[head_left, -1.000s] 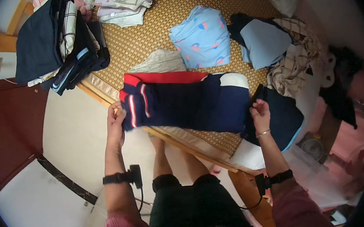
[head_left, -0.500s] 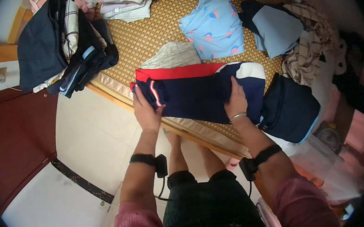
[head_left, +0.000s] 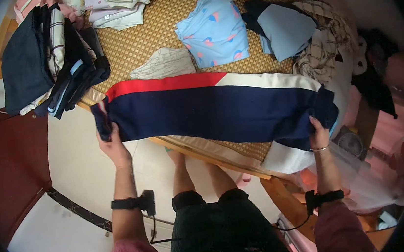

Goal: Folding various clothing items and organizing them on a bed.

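A long navy garment with a red and white band [head_left: 200, 109] is stretched sideways in front of me, partly over the mat's near edge; whether it is trousers or a jacket I cannot tell. My left hand [head_left: 114, 147] grips its left end, beside a dark cuff-like strip with thin red and white stripes. At the opposite end my right hand [head_left: 318, 135] pinches the lower corner, thumb on top. Under that end, dark folded cloth shows only in part. Just beyond the band lie a pale patterned cloth [head_left: 163, 63] and a light blue printed garment [head_left: 214, 31].
A pile of folded dark clothes [head_left: 25, 61] stands at the bed's left corner. Folded pale clothes [head_left: 118, 9] lie at the back. On the right are a grey-blue garment [head_left: 286, 28], a crumpled plaid cloth [head_left: 326, 39] and a small fan [head_left: 349, 142]. A wooden bed edge [head_left: 205, 155] runs before me.
My hands have moved apart, left hand leftward and right hand rightward. The navy garment has opened out from a shorter folded bundle into a long strip. The view has shifted slightly.
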Motion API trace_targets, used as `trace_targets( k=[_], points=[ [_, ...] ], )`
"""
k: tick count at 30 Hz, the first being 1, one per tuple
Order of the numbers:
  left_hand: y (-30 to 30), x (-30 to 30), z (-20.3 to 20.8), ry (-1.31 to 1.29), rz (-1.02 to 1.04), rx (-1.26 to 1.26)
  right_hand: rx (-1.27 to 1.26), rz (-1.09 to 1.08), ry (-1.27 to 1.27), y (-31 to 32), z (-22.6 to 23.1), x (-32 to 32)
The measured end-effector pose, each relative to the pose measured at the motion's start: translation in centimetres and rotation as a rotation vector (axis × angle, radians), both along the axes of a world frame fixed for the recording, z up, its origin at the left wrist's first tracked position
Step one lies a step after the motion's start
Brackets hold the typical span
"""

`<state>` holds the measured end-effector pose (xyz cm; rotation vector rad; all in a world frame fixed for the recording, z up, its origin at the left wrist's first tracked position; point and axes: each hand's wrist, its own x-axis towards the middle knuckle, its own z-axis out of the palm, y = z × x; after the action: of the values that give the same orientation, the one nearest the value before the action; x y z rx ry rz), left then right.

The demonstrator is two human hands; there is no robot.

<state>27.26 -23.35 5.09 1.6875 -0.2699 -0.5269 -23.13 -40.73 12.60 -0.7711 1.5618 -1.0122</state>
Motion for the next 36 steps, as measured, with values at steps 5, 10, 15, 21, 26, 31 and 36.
trace_targets(
  k=[5,10,15,21,26,31,36],
  points=[
    [-2.3,-8.7,1.9,-0.636,-0.495,0.172,-0.077,-0.009,0.190,2.1,-2.4,1.4],
    [-4.4,-15.8,-0.8,-0.705,-0.682,0.225,-0.082,-0.054,0.110,2.5,-2.9,2.0],
    [-6.0,-19.6,-2.6,-0.552,-0.923,0.199,-0.091,-0.068,0.111,2.7,-3.0,1.6],
    [-7.0,-22.7,-3.1,-0.304,-0.997,0.101,-0.042,-0.094,0.016,2.4,-4.2,0.4],
    [-6.9,-20.0,-4.1,-0.750,-0.923,0.236,-0.073,-0.102,-0.025,2.3,-3.7,1.9],
    [-4.8,-14.2,-4.8,-0.621,-0.238,0.474,-0.040,-0.112,-0.011,2.3,-3.8,1.3],
    [-4.7,-11.6,-3.7,0.364,-0.517,0.413,-0.076,-0.096,-0.028,2.2,-2.7,2.6]
  ],
)
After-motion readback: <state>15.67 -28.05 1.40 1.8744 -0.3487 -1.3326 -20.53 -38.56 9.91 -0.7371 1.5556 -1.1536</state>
